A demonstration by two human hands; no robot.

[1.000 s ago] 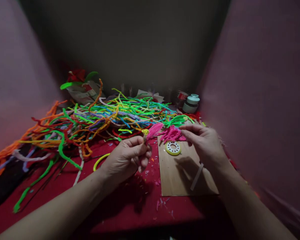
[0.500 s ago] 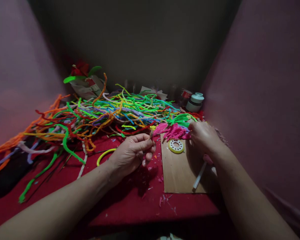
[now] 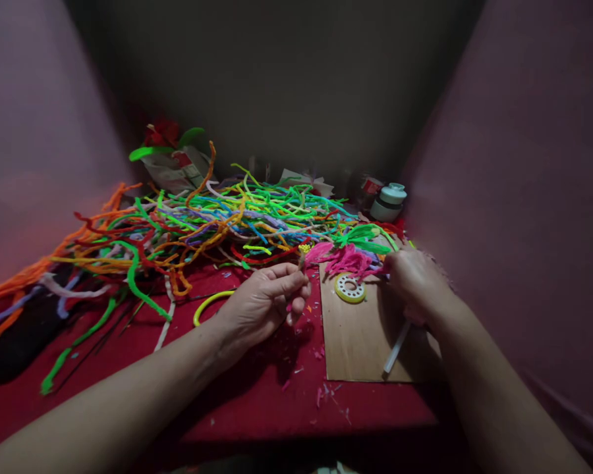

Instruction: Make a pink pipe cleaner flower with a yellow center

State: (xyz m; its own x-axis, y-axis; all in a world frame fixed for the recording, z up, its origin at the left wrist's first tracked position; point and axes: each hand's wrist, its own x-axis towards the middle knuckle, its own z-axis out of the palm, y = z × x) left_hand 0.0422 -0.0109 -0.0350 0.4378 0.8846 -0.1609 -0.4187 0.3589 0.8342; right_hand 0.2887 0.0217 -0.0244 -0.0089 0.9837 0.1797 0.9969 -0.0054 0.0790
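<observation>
My left hand (image 3: 264, 304) is closed in a pinch round a thin stem topped by a small yellow bud (image 3: 304, 249) with a pink petal beside it. My right hand (image 3: 415, 282) is curled at the right end of a heap of pink petal pieces (image 3: 348, 261) on a brown board (image 3: 358, 342); what its fingers hold is hidden. A yellow and white tape roll (image 3: 349, 288) lies on the board between my hands. A white stick (image 3: 394, 349) lies on the board under my right wrist.
A big tangle of coloured pipe cleaners (image 3: 188, 227) covers the red table (image 3: 257, 408) behind and left. A yellow ring (image 3: 208, 305) lies by my left hand. A white jar (image 3: 388, 202) stands at the back right, and red and green craft pieces (image 3: 165, 141) at the back left.
My right hand moved from above the tape roll rightward and down to the edge of the pink pieces, and its fingers curled. My left hand kept its pinch on the stem.
</observation>
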